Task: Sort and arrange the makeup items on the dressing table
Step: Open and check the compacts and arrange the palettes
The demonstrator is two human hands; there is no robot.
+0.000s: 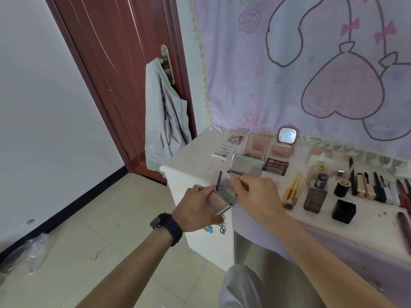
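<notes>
With the left grip (195, 204) curled round the base of the open compact (223, 193), held above the front left corner of the table (191, 161), and the right grip (255, 194) pinching the lid's top edge, we should fold the lid shut squarely, then set it by the palettes (275, 166).

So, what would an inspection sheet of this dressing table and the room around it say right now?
Surface: white table, top stained.
Job's things: open compact held off the front edge; palettes and mirror at the back; brushes, bottle, black box and a row of lipsticks to the right.
Clutter: plastic bag on the floor.
Hands: left hand holds the compact's base; right hand pinches its lid.
Cables: nothing seen.
Surroundings: red door, grey jacket on its handle; pink curtain behind.
</notes>
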